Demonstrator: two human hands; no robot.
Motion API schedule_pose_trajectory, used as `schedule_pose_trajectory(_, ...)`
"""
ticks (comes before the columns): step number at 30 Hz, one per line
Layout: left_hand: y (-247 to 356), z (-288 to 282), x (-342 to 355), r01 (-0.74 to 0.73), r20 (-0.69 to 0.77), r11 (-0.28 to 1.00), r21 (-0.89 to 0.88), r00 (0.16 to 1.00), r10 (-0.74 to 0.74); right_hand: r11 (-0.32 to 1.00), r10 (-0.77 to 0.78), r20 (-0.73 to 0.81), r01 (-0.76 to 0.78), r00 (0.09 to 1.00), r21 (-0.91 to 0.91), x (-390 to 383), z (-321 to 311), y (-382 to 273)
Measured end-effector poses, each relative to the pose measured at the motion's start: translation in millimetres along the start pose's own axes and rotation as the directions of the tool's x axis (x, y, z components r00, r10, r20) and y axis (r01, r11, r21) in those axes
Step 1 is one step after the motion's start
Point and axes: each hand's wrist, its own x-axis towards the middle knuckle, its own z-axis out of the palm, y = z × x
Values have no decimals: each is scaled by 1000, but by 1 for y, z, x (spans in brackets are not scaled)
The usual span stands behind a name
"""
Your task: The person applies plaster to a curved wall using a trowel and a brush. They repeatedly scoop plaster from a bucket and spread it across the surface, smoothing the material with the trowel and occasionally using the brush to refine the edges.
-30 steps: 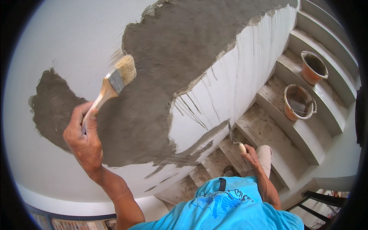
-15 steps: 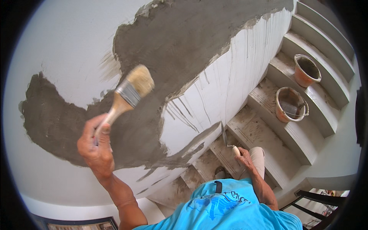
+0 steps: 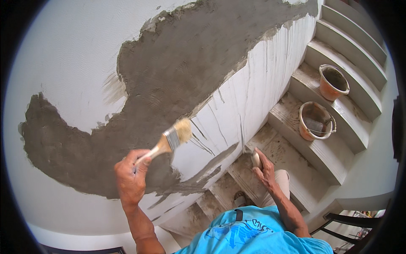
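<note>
This is a stairwell in a building under finishing work, a plastering site rather than a lived-in room. A curved white wall (image 3: 63, 63) carries a broad patch of wet grey plaster (image 3: 182, 72), with drip streaks running down the white part below it, just past the fingers (image 3: 141, 163) that grip a flat brush (image 3: 169, 142). Beyond the fingers of the other hand, bare cement steps (image 3: 321, 156), dusty and splashed, climb away. Two mortar-stained orange buckets (image 3: 316, 121) stand on separate steps, well apart from either hand.
</note>
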Motion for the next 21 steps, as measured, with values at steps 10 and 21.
schedule_pose_trajectory(10,-130,52,-124,329,341,937,117,873,-349,870,-479,-204,430,854,-241,119,50,-102)
schedule_pose_trajectory(21,-336,110,-397,598,288,546,587,476,-831,795,-552,-288,391,782,-463,146,82,-114)
